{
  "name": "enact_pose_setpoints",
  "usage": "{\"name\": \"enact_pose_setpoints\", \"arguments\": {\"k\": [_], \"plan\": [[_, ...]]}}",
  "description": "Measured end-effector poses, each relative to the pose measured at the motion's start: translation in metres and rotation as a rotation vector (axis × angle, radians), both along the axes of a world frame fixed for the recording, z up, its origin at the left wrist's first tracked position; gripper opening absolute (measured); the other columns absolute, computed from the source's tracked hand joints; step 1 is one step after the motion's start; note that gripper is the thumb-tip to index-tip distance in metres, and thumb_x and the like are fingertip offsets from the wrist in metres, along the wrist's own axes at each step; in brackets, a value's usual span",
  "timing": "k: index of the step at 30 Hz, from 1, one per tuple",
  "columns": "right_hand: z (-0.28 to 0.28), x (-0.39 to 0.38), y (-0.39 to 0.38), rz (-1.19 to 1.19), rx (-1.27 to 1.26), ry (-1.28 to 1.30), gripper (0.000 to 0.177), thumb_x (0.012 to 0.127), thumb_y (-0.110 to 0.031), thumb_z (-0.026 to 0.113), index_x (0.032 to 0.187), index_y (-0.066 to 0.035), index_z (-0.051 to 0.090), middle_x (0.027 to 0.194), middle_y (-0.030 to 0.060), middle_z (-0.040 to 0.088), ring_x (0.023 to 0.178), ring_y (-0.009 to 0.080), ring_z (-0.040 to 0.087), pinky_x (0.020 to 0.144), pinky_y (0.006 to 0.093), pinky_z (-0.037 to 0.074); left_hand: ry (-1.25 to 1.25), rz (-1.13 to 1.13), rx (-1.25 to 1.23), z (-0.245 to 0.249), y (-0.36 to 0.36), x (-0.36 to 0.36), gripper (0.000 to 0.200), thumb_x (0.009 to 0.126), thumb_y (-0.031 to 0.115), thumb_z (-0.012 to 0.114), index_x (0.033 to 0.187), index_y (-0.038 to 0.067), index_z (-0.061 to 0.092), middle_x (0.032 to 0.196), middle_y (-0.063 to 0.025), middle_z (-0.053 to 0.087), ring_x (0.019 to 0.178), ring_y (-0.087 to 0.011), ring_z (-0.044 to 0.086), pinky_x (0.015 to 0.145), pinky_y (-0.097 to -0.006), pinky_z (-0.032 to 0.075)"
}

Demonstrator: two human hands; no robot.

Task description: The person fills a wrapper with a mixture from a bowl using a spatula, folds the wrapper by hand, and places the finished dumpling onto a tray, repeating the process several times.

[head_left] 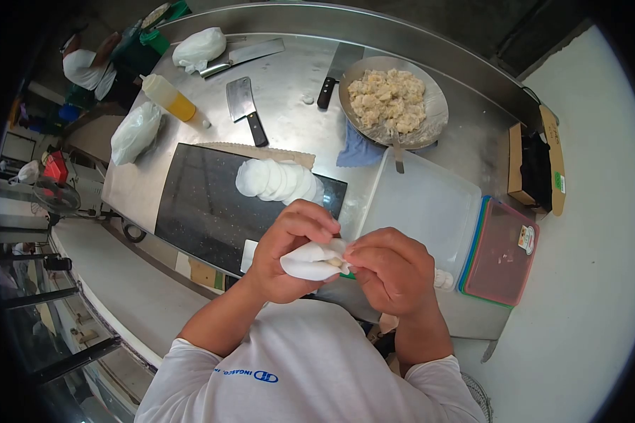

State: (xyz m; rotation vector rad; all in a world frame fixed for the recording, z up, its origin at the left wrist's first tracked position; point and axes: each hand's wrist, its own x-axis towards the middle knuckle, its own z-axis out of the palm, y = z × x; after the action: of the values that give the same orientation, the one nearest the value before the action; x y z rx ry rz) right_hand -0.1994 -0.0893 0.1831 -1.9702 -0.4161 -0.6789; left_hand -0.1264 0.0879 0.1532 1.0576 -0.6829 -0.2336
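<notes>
A white dumpling wrapper [309,264], folded over with a bit of pale filling showing in its opening, is held up in front of my chest. My left hand [287,243] cups it from the left, fingers curled around it. With bent fingers, my right hand [394,271] pinches the wrapper's right edge. Just beyond the hands, a fanned stack of round white wrappers [279,180] lies on a black stone slab [204,201]. Farther off, a metal bowl [436,116] holds a lumpy pale filling [388,99], with a spatula [398,156] leaning over its near rim.
On the steel table [289,92] lie cleavers [243,106], a squeeze bottle [169,99] of yellow liquid and white plastic bags [200,49]. At right are a translucent tray [423,211], coloured boards [504,250] and a cardboard box [533,166]. Another person [92,67] stands at far left.
</notes>
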Motion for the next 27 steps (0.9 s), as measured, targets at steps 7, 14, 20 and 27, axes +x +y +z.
{"name": "enact_pose_setpoints", "arguments": {"k": [7, 14, 20, 27], "plan": [[0.007, 0.005, 0.006, -0.084, 0.009, -0.042, 0.02, 0.071, 0.006, 0.075, 0.089, -0.002, 0.072, 0.089, 0.0123, 0.071, 0.073, 0.0227, 0.071, 0.061, 0.03, 0.057, -0.271, -0.116, 0.251, 0.004, 0.013, 0.017, 0.034, 0.077, 0.001, 0.081, 0.108, 0.004, 0.068, 0.115, -0.0142, 0.062, 0.105, -0.0228, 0.061, 0.09, -0.0329, 0.048], [0.006, 0.003, 0.005, -0.025, -0.046, 0.007, 0.021, 0.071, 0.006, 0.074, 0.09, -0.002, 0.072, 0.089, 0.0118, 0.071, 0.073, 0.0231, 0.07, 0.062, 0.0303, 0.057, -0.2, -0.036, 0.117, -0.003, 0.009, 0.013, 0.033, 0.081, 0.007, 0.079, 0.113, 0.002, 0.069, 0.116, -0.0152, 0.062, 0.104, -0.0229, 0.061, 0.09, -0.0327, 0.047], [0.001, 0.007, 0.003, -0.038, -0.032, -0.005, 0.02, 0.07, 0.007, 0.074, 0.088, -0.002, 0.071, 0.087, 0.0109, 0.07, 0.073, 0.0226, 0.07, 0.061, 0.0307, 0.056, -0.273, 0.01, 0.132, -0.007, 0.007, 0.012, 0.033, 0.081, 0.006, 0.079, 0.112, 0.002, 0.069, 0.115, -0.0164, 0.063, 0.103, -0.0227, 0.061, 0.087, -0.032, 0.049], [0.006, 0.01, 0.007, -0.098, 0.004, -0.024, 0.022, 0.07, 0.007, 0.074, 0.089, -0.002, 0.07, 0.088, 0.0115, 0.07, 0.073, 0.0225, 0.07, 0.061, 0.0298, 0.056, -0.385, 0.037, 0.23, -0.003, 0.01, 0.019, 0.028, 0.082, 0.006, 0.076, 0.109, 0.002, 0.07, 0.113, -0.018, 0.065, 0.101, -0.0242, 0.064, 0.085, -0.0336, 0.052]]}}
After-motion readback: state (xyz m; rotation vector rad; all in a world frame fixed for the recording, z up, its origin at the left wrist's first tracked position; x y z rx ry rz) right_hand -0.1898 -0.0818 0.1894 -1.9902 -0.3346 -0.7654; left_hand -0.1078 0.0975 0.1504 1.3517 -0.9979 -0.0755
